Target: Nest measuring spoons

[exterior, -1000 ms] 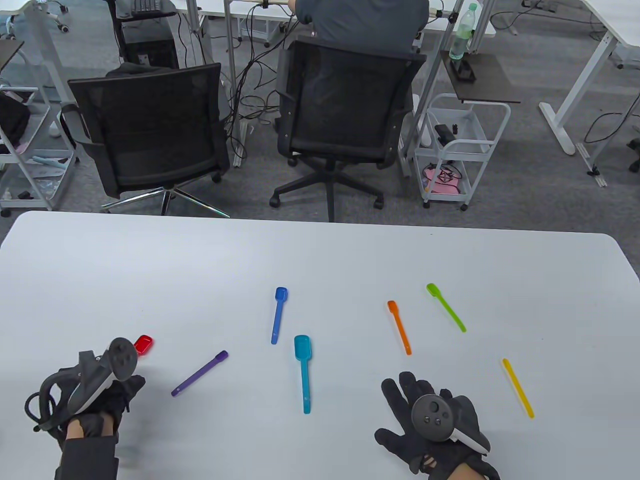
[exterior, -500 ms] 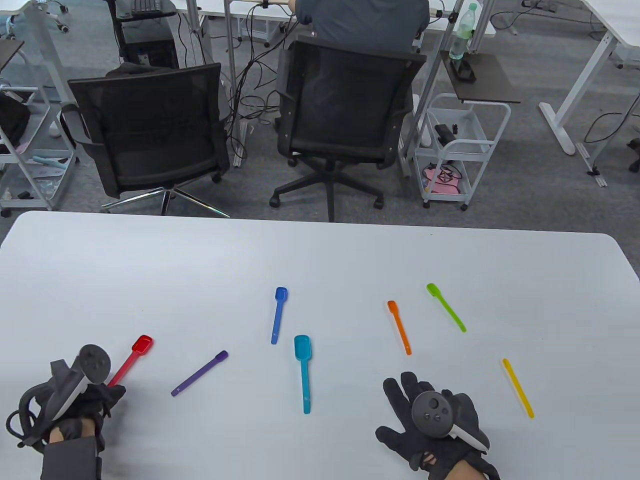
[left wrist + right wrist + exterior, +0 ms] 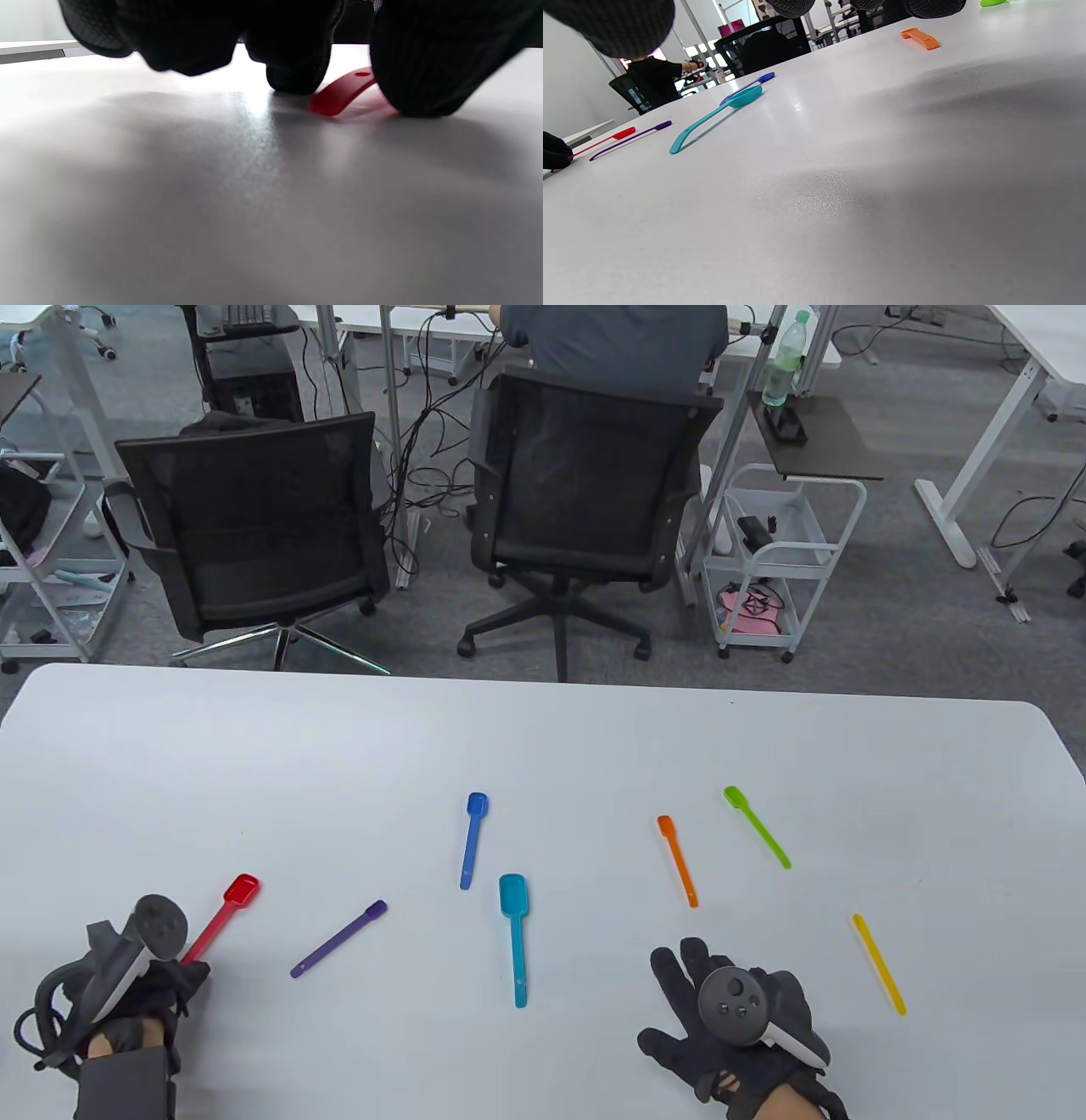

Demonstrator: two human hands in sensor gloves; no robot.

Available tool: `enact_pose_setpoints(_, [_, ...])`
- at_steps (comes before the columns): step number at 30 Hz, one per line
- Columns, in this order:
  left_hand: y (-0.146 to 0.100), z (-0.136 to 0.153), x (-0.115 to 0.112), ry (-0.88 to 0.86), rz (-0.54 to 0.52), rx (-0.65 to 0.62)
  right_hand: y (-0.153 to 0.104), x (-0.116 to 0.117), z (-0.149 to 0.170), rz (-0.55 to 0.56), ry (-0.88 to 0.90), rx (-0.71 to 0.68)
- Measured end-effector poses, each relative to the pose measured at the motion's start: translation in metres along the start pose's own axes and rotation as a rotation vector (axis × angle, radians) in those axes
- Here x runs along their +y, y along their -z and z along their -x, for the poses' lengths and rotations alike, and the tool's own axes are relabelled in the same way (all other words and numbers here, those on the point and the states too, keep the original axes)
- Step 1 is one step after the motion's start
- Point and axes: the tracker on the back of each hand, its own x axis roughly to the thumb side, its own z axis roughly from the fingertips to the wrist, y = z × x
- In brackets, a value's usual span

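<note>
Several coloured measuring spoons lie apart on the white table (image 3: 543,729): red (image 3: 222,912), purple (image 3: 338,939), teal (image 3: 515,937), blue (image 3: 471,840), orange (image 3: 678,861), green (image 3: 757,826) and yellow (image 3: 879,964). My left hand (image 3: 188,971) is at the near left, at the end of the red spoon's handle. In the left wrist view a fingertip (image 3: 297,78) and the thumb (image 3: 420,80) pinch the red handle end (image 3: 343,91) on the table. My right hand (image 3: 670,997) rests flat with its fingers spread, near the orange spoon, holding nothing.
Two black office chairs (image 3: 254,517) stand beyond the table's far edge, with a white trolley (image 3: 776,560) to the right. The right wrist view shows the teal spoon (image 3: 717,112), the blue one (image 3: 751,84) and the orange one (image 3: 920,38) on the table.
My left hand has drawn back toward the near left, uncovering the red spoon's handle, and now sits at its end. No spoon has moved. The right hand is almost still.
</note>
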Motion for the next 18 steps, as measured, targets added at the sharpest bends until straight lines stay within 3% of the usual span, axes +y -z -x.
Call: enact_pose_setpoints(18, [-0.0040, -0.0091, -0.0013, 0.050, -0.041, -0.012, 0.0001, 0.0012, 0.0013, 0.000, 0.000, 0.008])
